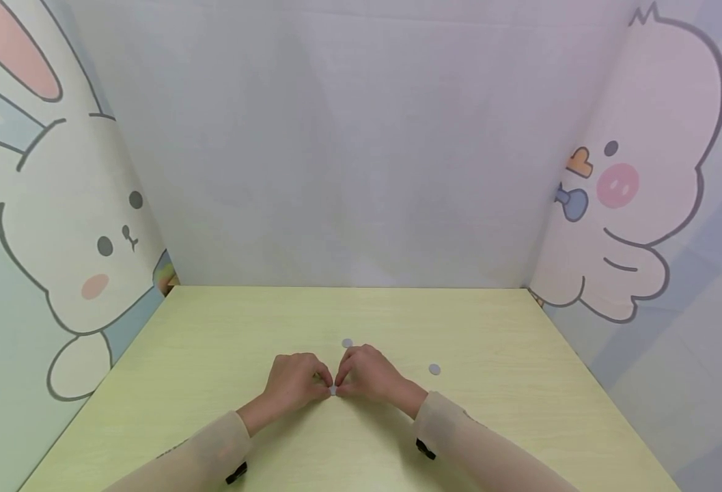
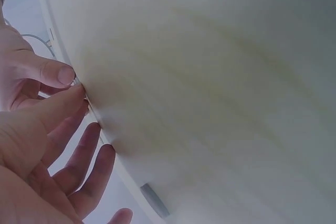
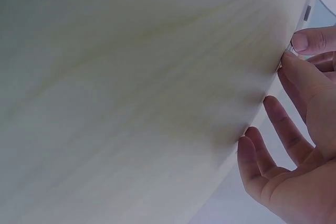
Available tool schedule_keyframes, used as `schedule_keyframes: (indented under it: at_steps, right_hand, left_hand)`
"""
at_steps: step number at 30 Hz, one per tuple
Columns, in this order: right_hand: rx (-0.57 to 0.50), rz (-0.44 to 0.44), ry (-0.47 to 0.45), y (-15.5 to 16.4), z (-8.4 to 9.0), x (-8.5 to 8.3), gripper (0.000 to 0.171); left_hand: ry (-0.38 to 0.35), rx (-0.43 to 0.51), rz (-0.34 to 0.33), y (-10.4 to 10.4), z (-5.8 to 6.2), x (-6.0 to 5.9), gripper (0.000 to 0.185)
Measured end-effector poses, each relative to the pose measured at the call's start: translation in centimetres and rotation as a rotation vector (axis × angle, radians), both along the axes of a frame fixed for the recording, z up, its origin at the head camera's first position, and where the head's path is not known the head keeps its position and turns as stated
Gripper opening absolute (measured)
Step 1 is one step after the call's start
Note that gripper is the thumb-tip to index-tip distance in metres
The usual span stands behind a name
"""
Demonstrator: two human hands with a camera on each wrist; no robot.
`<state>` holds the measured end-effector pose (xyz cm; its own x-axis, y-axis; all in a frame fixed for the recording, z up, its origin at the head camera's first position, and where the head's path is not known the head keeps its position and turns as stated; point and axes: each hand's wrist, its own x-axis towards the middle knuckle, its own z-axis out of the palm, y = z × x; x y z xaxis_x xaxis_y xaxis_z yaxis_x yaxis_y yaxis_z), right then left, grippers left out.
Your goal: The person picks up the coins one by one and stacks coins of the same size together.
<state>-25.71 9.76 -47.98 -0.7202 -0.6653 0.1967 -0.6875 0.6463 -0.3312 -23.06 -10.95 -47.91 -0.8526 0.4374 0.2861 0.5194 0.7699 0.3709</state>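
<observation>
Near beige sleeves (image 1: 483,444) lead to left hand (image 1: 295,383) and right hand (image 1: 373,376), pinching a grey disc (image 1: 333,390) by opposite edges, likely steadying it.

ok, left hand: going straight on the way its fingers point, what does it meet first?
Past the small gray disc already at its fingertips, the left hand would likely meet the right hand first; exact depth is hard to judge.

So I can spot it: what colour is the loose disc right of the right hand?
Light grey; the disc shows best in the head view.
</observation>
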Motion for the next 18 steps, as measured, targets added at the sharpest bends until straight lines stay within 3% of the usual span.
schedule_keyframes:
  at_steps: [8, 18]
  right_hand:
    - [0.063, 0.033, 0.059, 0.06, 0.08, 0.06, 0.006]
    - [0.031, 0.074, 0.075, 0.40, -0.06, -0.03, 0.005]
  left_hand:
    - [0.020, -0.013, -0.007, 0.03, -0.08, -0.06, 0.012]
    - [0.019, -0.014, -0.011, -0.11, -0.24, -0.22, 0.012]
